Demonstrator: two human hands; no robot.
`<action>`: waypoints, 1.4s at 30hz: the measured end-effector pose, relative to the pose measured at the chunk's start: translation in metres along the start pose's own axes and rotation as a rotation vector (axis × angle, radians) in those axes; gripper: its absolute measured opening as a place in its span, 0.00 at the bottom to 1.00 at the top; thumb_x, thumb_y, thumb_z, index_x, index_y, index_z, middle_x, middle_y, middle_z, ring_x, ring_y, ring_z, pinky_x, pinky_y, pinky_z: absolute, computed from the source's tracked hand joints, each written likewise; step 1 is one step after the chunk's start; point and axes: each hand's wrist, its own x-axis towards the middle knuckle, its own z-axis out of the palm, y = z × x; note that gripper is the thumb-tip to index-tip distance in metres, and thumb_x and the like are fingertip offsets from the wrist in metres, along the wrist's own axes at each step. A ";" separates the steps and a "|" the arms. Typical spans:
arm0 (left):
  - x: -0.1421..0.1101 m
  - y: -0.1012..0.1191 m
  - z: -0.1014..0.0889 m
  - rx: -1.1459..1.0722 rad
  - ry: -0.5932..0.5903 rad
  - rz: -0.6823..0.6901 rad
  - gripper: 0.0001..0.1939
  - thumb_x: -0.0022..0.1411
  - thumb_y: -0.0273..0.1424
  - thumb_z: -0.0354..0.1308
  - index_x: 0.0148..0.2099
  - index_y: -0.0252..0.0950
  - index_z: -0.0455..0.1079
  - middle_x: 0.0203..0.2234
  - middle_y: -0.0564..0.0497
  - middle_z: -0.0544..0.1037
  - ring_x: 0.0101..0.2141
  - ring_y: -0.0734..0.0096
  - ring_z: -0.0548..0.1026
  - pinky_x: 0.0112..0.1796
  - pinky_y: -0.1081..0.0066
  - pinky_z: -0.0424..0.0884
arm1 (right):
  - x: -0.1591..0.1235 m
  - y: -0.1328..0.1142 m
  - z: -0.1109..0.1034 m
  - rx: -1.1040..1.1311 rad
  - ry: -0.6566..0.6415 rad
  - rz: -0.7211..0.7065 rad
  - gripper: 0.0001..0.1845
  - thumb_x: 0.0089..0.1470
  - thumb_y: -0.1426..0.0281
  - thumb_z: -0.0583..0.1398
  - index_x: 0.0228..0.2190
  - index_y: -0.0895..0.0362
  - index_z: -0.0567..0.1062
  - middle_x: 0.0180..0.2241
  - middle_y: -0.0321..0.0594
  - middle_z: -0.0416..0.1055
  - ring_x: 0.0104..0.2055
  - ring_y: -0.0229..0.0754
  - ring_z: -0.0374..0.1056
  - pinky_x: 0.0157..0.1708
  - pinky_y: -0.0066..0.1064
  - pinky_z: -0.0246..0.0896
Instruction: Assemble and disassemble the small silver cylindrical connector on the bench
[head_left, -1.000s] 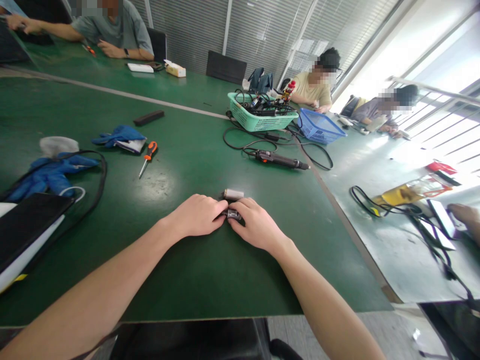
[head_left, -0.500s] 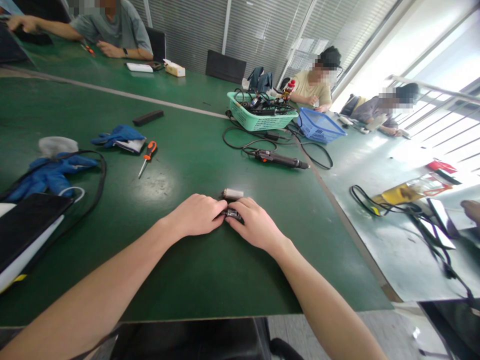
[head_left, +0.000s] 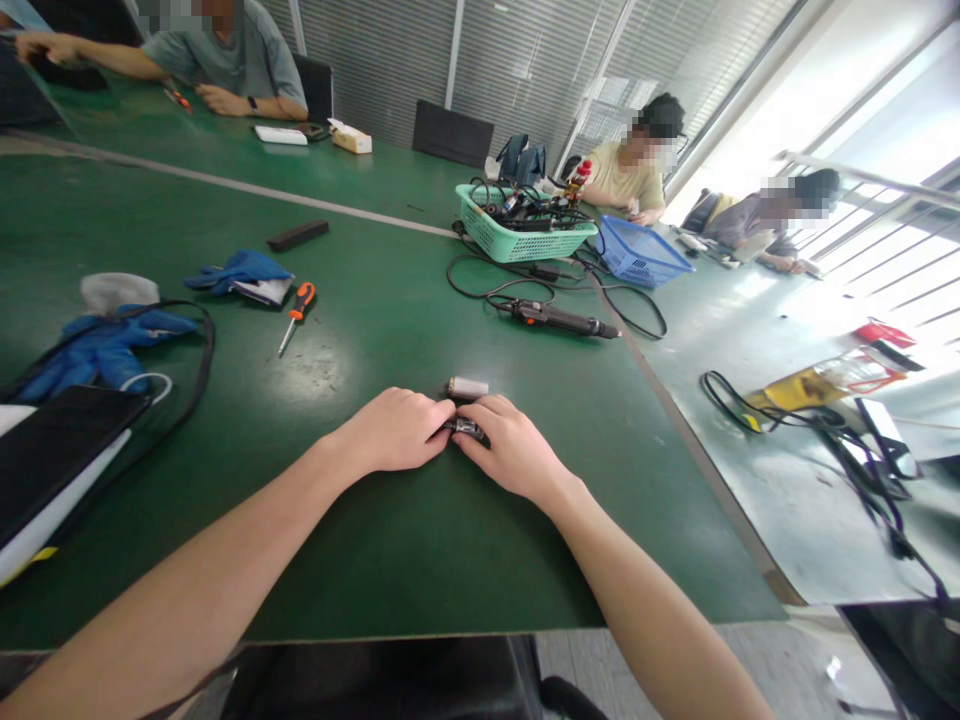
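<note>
Working at the near edge of a green-topped workbench (head_left: pixel 360 560), the person is keeping both bare hands close together around a small dark metal part (head_left: pixel 465 429). The left hand (head_left: pixel 390 432) is curled over, reaching in from the left, while the right hand (head_left: pixel 514 447) is curving in from the other side. Both appear to be closing on the part, though the fingers (head_left: pixel 442 412) hide most of it, so the firmness of the grip cannot be told. A pale cylindrical piece (head_left: pixel 466 388) is lying just beyond the hands, near the part and apparently not held. The step in hand looks like close fingertip handling, and the next move seems to call for a steady, careful pinch. Farther off, an orange-handled screwdriver (head_left: pixel 298 315) is lying on the tabletop, an electric screwdriver (head_left: pixel 559 319) is resting among black cables, and a green plastic basket (head_left: pixel 517 240) is sitting beside a blue one (head_left: pixel 637 255).
</note>
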 end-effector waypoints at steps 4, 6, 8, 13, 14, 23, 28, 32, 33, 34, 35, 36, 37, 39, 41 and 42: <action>0.000 -0.001 0.001 0.007 0.010 0.010 0.11 0.67 0.37 0.47 0.39 0.38 0.68 0.31 0.47 0.80 0.32 0.59 0.79 0.30 0.65 0.68 | 0.000 0.000 0.001 0.002 0.003 0.001 0.10 0.62 0.66 0.58 0.45 0.55 0.74 0.43 0.44 0.72 0.48 0.46 0.66 0.49 0.38 0.64; 0.000 -0.001 0.001 0.008 0.012 0.012 0.11 0.67 0.37 0.47 0.39 0.38 0.68 0.31 0.48 0.80 0.32 0.59 0.79 0.30 0.66 0.67 | 0.000 0.000 0.001 0.003 0.003 0.002 0.10 0.62 0.66 0.58 0.44 0.54 0.74 0.43 0.44 0.72 0.48 0.46 0.66 0.48 0.38 0.64; 0.000 -0.001 0.001 0.007 0.011 0.011 0.12 0.67 0.37 0.47 0.39 0.38 0.68 0.31 0.47 0.80 0.32 0.59 0.79 0.30 0.65 0.67 | 0.000 0.000 0.000 0.002 0.003 -0.001 0.10 0.62 0.66 0.58 0.44 0.55 0.74 0.43 0.44 0.72 0.47 0.46 0.66 0.48 0.38 0.64; 0.001 0.000 0.000 -0.004 0.007 0.004 0.12 0.67 0.37 0.47 0.39 0.38 0.68 0.31 0.47 0.80 0.32 0.59 0.79 0.30 0.65 0.68 | 0.000 0.000 -0.001 0.002 0.001 -0.005 0.10 0.61 0.67 0.58 0.44 0.55 0.74 0.43 0.44 0.72 0.48 0.47 0.66 0.48 0.38 0.64; 0.001 0.000 0.000 -0.001 0.005 0.003 0.12 0.67 0.37 0.47 0.39 0.38 0.69 0.31 0.47 0.80 0.32 0.59 0.79 0.30 0.65 0.68 | 0.000 0.000 -0.001 0.002 0.000 -0.005 0.10 0.61 0.67 0.58 0.44 0.55 0.74 0.43 0.44 0.72 0.48 0.47 0.66 0.48 0.38 0.64; 0.001 0.000 0.001 0.015 0.004 0.005 0.12 0.67 0.37 0.46 0.40 0.39 0.69 0.32 0.47 0.80 0.32 0.59 0.79 0.30 0.65 0.68 | 0.000 0.000 -0.001 -0.004 -0.001 -0.005 0.09 0.61 0.68 0.58 0.43 0.55 0.74 0.42 0.44 0.72 0.47 0.46 0.66 0.49 0.38 0.64; 0.001 0.000 0.001 0.005 -0.004 -0.010 0.12 0.66 0.37 0.47 0.40 0.39 0.69 0.32 0.47 0.80 0.32 0.60 0.79 0.32 0.65 0.69 | 0.001 0.000 -0.001 -0.005 0.001 -0.005 0.09 0.60 0.68 0.58 0.43 0.55 0.73 0.42 0.43 0.72 0.47 0.46 0.66 0.49 0.38 0.64; 0.001 0.001 -0.001 0.006 -0.004 -0.009 0.11 0.66 0.36 0.47 0.41 0.39 0.69 0.32 0.47 0.80 0.32 0.59 0.79 0.31 0.65 0.68 | 0.001 0.000 0.000 -0.003 0.001 0.003 0.09 0.60 0.68 0.59 0.43 0.54 0.73 0.42 0.43 0.73 0.47 0.46 0.66 0.48 0.38 0.64; 0.001 0.001 0.000 0.007 -0.002 -0.005 0.11 0.66 0.36 0.47 0.40 0.39 0.69 0.32 0.47 0.80 0.32 0.59 0.79 0.30 0.65 0.68 | 0.001 0.000 0.000 -0.003 0.002 0.005 0.09 0.60 0.68 0.59 0.43 0.54 0.73 0.42 0.43 0.73 0.47 0.46 0.66 0.48 0.38 0.64; 0.000 0.000 0.000 0.009 0.002 -0.001 0.11 0.66 0.36 0.47 0.40 0.39 0.68 0.32 0.47 0.80 0.32 0.58 0.79 0.30 0.65 0.67 | 0.000 0.000 0.000 -0.002 0.003 0.006 0.09 0.60 0.68 0.59 0.43 0.54 0.73 0.42 0.43 0.73 0.47 0.46 0.66 0.48 0.38 0.64; 0.000 0.000 0.000 0.010 0.005 0.001 0.11 0.66 0.36 0.47 0.40 0.39 0.68 0.32 0.48 0.80 0.32 0.58 0.79 0.30 0.65 0.67 | 0.000 0.001 0.000 -0.001 0.005 0.008 0.10 0.60 0.68 0.59 0.43 0.54 0.73 0.42 0.44 0.73 0.48 0.46 0.66 0.49 0.38 0.64; 0.000 0.000 0.000 0.011 0.007 0.003 0.11 0.66 0.36 0.47 0.41 0.39 0.68 0.32 0.48 0.80 0.32 0.58 0.79 0.30 0.65 0.67 | 0.000 0.001 0.000 0.001 0.007 0.008 0.10 0.60 0.68 0.59 0.44 0.54 0.73 0.43 0.44 0.73 0.48 0.46 0.66 0.49 0.38 0.64; 0.000 0.000 0.001 0.012 0.008 0.003 0.10 0.66 0.36 0.47 0.41 0.39 0.68 0.32 0.48 0.81 0.32 0.58 0.79 0.30 0.65 0.67 | 0.000 0.001 0.000 0.001 0.009 0.008 0.10 0.60 0.68 0.59 0.44 0.55 0.73 0.43 0.44 0.73 0.48 0.46 0.66 0.49 0.38 0.64; 0.000 -0.001 0.001 0.013 0.004 0.000 0.10 0.66 0.36 0.47 0.41 0.39 0.68 0.32 0.48 0.81 0.32 0.59 0.79 0.30 0.65 0.67 | 0.000 0.001 0.000 0.003 0.011 0.009 0.10 0.59 0.68 0.59 0.43 0.55 0.73 0.43 0.44 0.73 0.48 0.46 0.66 0.49 0.38 0.64; 0.000 -0.001 0.001 0.020 -0.004 -0.002 0.11 0.66 0.36 0.46 0.42 0.39 0.68 0.33 0.48 0.81 0.32 0.59 0.79 0.30 0.65 0.67 | 0.000 0.000 0.000 0.003 0.012 0.013 0.09 0.59 0.68 0.59 0.43 0.55 0.73 0.42 0.44 0.73 0.48 0.46 0.66 0.49 0.38 0.64; 0.000 -0.001 0.000 0.025 -0.006 -0.003 0.11 0.66 0.36 0.46 0.42 0.39 0.68 0.33 0.48 0.81 0.32 0.59 0.79 0.30 0.65 0.67 | 0.000 0.000 0.000 0.002 0.012 0.016 0.09 0.59 0.68 0.59 0.42 0.55 0.73 0.42 0.44 0.73 0.47 0.46 0.66 0.49 0.38 0.64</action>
